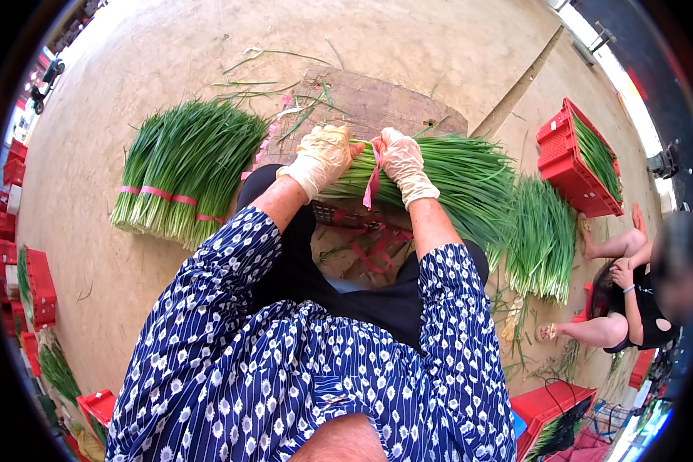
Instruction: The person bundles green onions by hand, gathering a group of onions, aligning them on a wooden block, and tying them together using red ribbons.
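Note:
A thick bunch of garlic chives (454,165) lies across a worn wooden board (393,104) in front of me. Around its stem end runs a pink ribbon (373,181), one tail hanging down. My left hand (320,160), in a thin pale glove, is closed at the stems and seems to pinch the ribbon; its fingertips are partly hidden. Beside it my right hand (404,163), gloved too, is closed on the ribbon on top of the bunch. Several chive bundles (189,169) tied with pink bands stand to the left. Loose-looking chives (540,239) lie to the right.
A red crate (581,158) of chives stands tilted at far right, with another red crate (550,416) at lower right. A seated person (631,285) is close by on the right. Red crates (40,285) line the left edge. Pink ribbons (373,250) lie between my knees.

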`<state>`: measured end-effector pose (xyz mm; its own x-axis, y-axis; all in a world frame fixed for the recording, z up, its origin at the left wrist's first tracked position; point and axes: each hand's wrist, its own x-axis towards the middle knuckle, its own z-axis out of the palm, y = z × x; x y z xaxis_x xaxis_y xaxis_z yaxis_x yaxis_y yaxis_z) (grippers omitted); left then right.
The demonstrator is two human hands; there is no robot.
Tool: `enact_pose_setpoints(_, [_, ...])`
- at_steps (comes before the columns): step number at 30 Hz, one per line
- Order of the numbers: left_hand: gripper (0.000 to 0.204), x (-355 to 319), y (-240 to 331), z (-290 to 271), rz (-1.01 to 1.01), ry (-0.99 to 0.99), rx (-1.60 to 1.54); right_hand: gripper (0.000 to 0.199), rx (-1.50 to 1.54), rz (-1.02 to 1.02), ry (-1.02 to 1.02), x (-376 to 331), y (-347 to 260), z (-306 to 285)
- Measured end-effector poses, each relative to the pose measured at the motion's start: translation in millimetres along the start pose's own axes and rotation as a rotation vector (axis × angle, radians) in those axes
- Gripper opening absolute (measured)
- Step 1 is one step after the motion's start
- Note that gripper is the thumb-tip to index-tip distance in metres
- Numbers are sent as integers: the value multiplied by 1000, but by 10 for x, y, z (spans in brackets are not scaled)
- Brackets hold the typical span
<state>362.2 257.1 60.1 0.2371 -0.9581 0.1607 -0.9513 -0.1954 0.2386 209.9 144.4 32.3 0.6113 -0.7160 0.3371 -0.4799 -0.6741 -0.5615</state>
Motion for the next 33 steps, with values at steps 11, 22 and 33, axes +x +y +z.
enact_pose_setpoints(11, [42, -419, 281, -332, 510, 207, 125, 19, -48, 120, -156, 126, 44, -79])
enact_pose_setpoints(22, [19, 91, 349, -137, 88, 109, -864, 22, 35, 197, -182, 280, -45, -127])
enact_pose_setpoints(33, [21, -22, 590, -306, -714, -349, -1830, 18, -66, 161, 116, 205, -80, -36])
